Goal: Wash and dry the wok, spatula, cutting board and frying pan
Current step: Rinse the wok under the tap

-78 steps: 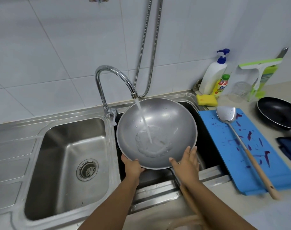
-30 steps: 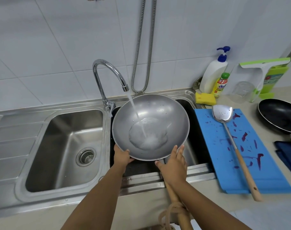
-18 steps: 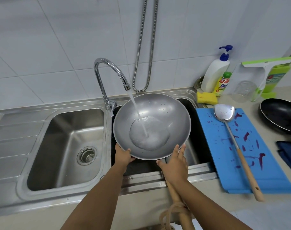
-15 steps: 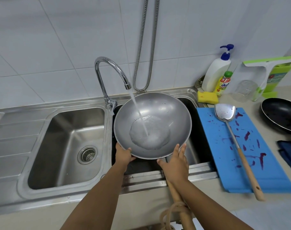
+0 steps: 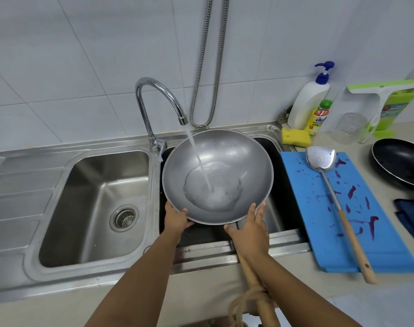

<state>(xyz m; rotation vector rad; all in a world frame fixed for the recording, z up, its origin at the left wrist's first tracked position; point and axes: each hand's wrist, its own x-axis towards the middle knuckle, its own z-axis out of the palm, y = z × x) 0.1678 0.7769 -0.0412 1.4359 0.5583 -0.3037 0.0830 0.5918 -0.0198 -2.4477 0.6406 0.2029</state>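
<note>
Starting left: the left basin [image 5: 100, 197] is sitting dry and unused, nothing happening there. The tap [image 5: 159, 95] is running, its stream [image 5: 196, 156] landing just left of centre in the wok [image 5: 248, 159], which is being held over the right basin, near edge toward the person.

The left hand [image 5: 177, 219] is gripping the near-left rim w/ thumb hooked over the edge, fingers hidden underneath. The right hand [image 5: 248, 230] is open, fingers straight and pressing up against the near-right rim; the wooden handle [image 5: 255, 274] is running back under that wrist.

What's changing: vs. a couple secs ago the pool in the bottom is spreading wider and calmer, while both hands are keeping the same spots. So this is prob. still the first wetting of the wok, no scrubbing yet; the yellow sponge [image 5: 295, 139] is lying untouched at the far side of the counter.

Moving right: the cutting board [image 5: 319, 232] is waiting w/ purple stains, the spatula [image 5: 331, 187] lying across it, also spattered. Far right, the frying pan [image 5: 399, 166] is waiting too. Three items not started.
</note>
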